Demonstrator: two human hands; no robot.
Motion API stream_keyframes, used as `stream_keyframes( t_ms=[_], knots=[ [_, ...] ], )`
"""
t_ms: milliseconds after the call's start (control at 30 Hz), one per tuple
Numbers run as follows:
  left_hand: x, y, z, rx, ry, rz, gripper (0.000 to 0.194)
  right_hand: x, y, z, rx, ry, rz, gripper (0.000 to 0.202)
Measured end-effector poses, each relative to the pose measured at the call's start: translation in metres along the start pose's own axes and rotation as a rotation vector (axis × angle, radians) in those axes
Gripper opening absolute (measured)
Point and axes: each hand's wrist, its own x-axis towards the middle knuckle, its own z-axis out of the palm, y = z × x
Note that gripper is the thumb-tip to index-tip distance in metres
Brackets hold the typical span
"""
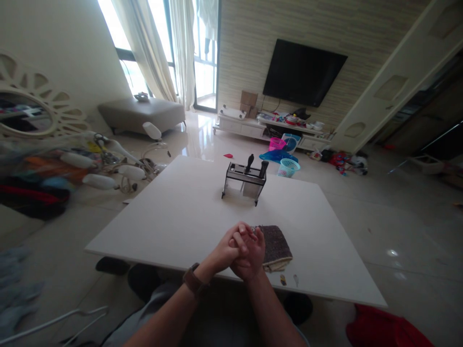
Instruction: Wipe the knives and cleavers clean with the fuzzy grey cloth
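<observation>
My left hand, with a watch on its wrist, is clasped with my right hand above the table's near edge. The fingers are closed and laced around each other, and I see no object between them. Just behind and right of my right hand lies a folded dark woven cloth with a pale edge. Near the cloth rest a small yellow-and-black item and a small silvery item, both too small to name. Farther back stands a black-framed knife holder with two dark handles sticking up.
The white table spreads in front of me. Beyond it are a teal basket, a pink basket and a low TV cabinet. A lamp with several white shades lies at left. Red fabric sits at lower right.
</observation>
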Motion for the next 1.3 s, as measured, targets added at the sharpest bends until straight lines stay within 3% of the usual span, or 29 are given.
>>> stream_keyframes(
  t_ms=[1300],
  knots=[
    [0.0017, 0.0069, 0.0096, -0.071, 0.111, -0.081, 0.042, 0.0051, -0.0009, -0.0012, 0.020, -0.068, -0.003, 0.032]
  ],
)
